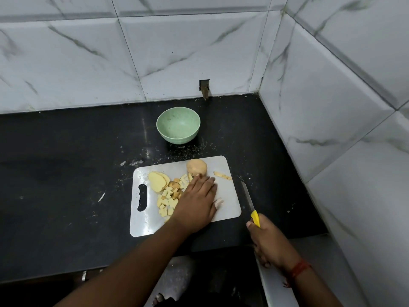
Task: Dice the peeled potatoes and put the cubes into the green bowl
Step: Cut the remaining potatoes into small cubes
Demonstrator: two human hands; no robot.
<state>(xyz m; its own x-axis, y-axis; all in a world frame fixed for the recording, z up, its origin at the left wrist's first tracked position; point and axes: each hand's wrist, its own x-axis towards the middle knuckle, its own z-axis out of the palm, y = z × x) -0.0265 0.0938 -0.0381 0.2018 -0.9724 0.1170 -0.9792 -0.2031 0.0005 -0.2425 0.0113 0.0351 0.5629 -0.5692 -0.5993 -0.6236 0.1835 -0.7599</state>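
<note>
While the cutting board [230, 196] lies near the worktop's front edge, potato slices [157, 182] sit at its left end by the handle slot; cubes [166, 201] lie just right of them; the left hand [194, 203] rests flat on the board, fingers straight, touching the cubes; a whole potato [196, 166] sits at the far edge; the green bowl [178, 126] stands beyond, empty; the right hand [269, 241] grips a yellow-handled knife [249, 201] off the board's right edge.

No legible text anywhere
</note>
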